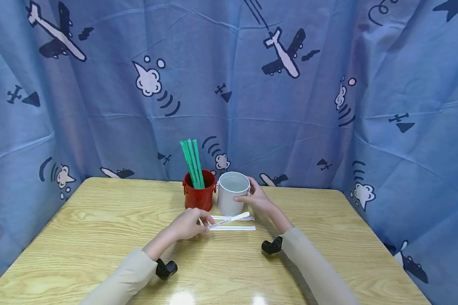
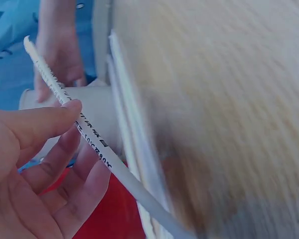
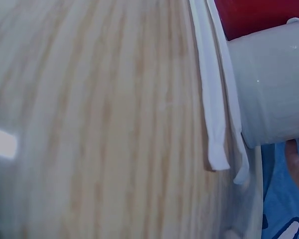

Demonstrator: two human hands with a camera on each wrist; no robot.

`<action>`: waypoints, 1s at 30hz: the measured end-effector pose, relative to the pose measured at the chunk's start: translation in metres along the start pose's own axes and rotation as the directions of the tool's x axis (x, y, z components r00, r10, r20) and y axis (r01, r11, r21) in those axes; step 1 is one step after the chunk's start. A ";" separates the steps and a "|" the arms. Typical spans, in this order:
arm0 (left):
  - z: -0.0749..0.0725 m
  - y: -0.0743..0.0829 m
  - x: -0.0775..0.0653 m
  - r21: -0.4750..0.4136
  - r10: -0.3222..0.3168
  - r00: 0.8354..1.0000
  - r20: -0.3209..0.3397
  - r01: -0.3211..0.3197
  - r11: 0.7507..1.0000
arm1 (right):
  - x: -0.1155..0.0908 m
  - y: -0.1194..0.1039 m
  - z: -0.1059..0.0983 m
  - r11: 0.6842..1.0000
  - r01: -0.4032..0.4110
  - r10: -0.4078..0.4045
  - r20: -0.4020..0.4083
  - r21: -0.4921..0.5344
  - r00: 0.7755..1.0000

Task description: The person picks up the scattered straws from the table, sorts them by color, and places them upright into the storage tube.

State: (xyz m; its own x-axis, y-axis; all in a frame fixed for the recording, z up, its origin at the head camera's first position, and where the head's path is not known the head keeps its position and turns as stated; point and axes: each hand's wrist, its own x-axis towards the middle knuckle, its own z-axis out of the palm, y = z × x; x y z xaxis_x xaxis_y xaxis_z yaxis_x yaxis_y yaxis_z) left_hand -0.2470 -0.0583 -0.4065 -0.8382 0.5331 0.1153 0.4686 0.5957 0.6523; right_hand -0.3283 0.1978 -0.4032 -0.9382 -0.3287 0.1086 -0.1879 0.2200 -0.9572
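My left hand (image 1: 191, 223) pinches a white paper-wrapped straw (image 2: 92, 132) between thumb and fingers; printed lettering runs along its wrapper. The straw slants up to the right in the head view, in front of a small white metal bucket (image 1: 230, 202). Around the right side of that bucket my right hand (image 1: 258, 199) holds on, thumb at the front near the rim and the other fingers mostly hidden behind. Two more white wrapped straws (image 3: 212, 99) lie side by side on the table before the bucket, below the held one.
A red metal bucket (image 1: 198, 200) stands close to the white one's left, with several green wrapped straws (image 1: 194, 165) upright in it. Behind the wooden table (image 1: 110, 228) hangs a blue curtain (image 1: 198, 76) printed with airplanes.
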 end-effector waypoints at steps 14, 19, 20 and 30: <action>-0.015 0.021 0.004 -0.108 0.036 0.982 -0.186 -0.056 0.993 | 0.014 0.029 -0.010 0.999 0.025 -0.026 -0.018 -0.038 0.999; -0.020 0.032 0.011 -0.126 0.048 0.972 -0.230 -0.079 0.989 | 0.014 0.029 -0.009 0.998 0.024 -0.026 -0.024 -0.054 0.999; -0.021 0.035 0.012 -0.127 0.054 0.969 -0.240 -0.087 0.988 | 0.015 0.029 -0.008 0.998 0.021 -0.022 -0.023 -0.055 0.999; -0.032 0.056 0.024 -0.163 0.052 0.949 -0.311 -0.107 0.981 | 0.013 0.022 -0.005 0.999 0.028 -0.028 0.016 -0.040 0.999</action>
State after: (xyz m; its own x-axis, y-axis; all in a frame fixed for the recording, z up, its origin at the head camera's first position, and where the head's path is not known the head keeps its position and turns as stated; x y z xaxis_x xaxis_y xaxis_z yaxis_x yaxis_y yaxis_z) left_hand -0.2500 -0.0310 -0.3435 -0.8577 0.3504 0.3763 0.5041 0.4288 0.7497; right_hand -0.3465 0.2031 -0.4217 -0.9280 -0.3490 0.1307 -0.2258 0.2474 -0.9423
